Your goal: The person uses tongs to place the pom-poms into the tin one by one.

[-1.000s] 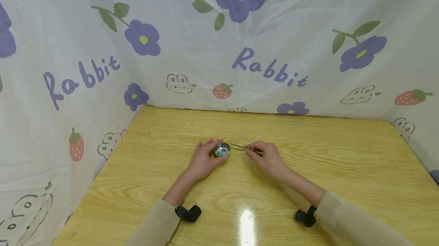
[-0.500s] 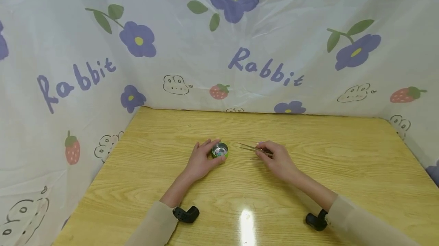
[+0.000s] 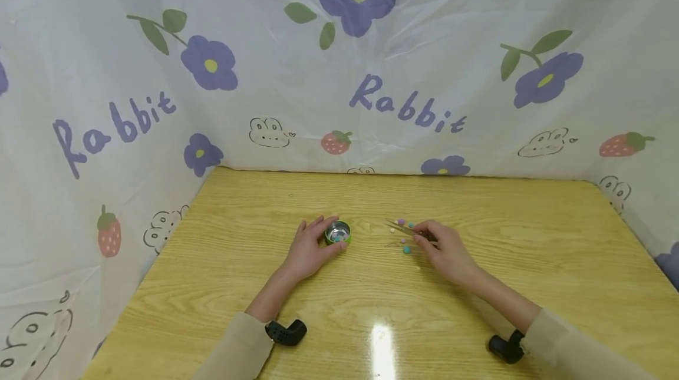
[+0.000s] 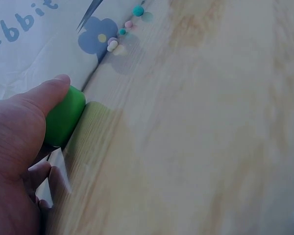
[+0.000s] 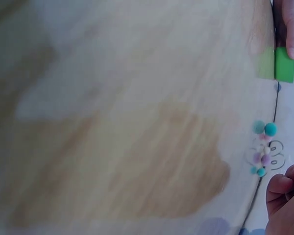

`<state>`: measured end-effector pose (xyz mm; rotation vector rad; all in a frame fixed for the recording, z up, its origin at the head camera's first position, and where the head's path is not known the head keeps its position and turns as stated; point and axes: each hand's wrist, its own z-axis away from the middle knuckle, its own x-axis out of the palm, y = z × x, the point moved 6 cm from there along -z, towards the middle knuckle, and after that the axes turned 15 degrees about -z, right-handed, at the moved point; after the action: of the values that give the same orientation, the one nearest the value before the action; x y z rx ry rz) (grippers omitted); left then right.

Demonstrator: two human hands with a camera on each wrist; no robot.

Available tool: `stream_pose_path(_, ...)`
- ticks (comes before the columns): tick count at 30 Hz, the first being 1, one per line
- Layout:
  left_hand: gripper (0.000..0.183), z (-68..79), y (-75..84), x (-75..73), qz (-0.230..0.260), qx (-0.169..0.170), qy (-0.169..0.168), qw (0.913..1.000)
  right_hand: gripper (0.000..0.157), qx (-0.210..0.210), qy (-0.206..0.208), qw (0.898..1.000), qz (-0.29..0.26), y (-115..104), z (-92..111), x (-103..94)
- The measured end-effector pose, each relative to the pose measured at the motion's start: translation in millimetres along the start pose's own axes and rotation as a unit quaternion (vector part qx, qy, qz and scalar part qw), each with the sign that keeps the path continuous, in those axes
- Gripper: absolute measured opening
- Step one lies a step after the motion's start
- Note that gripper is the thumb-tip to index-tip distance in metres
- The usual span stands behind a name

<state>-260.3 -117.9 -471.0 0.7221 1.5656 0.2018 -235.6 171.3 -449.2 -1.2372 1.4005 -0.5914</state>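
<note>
My left hand [image 3: 307, 255] holds a small round green tin [image 3: 349, 233] on the table, thumb on the near side and fingers on the far side. Its shiny inside has a few small teal bits at the bottom. The left wrist view shows the tin's plain green wall [image 4: 66, 117] under the thumb. Between thumb and fingers my right hand [image 3: 447, 251] pinches metal tweezers [image 3: 407, 229], their tips apart and pointing left with nothing seen between them. Around the tips lie small balls: a purple one [image 3: 401, 222], a pink one [image 3: 403, 241], a larger teal one [image 3: 406, 249] and others.
The wooden table [image 3: 339, 291] reaches back to a white curtain [image 3: 297, 79] printed with flowers and strawberries, which also hangs along the left and right. Black wrist cameras, such as the left one [image 3: 286, 333], sit at both cuffs.
My right hand has moved right with the tweezers, away from the tin, uncovering the small balls on the table. My left hand stays on the tin; the head view has shifted slightly.
</note>
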Motion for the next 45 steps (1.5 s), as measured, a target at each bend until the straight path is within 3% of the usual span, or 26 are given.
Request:
stream_pose_path(21, 0.063, 0.1, 0.0, -0.2, 0.007, 0.000, 0.005, 1.0000, 0.015, -0.010, 0.009, 0.999, 0.050, 9, 18, -35.3)
stream_pose_path(45, 0.064, -0.7, -1.6, 1.5, 0.000, -0.002, 0.005, 1.0000, 0.011, 0.001, 0.026, 0.995, 0.094, 19, 20, -37.3)
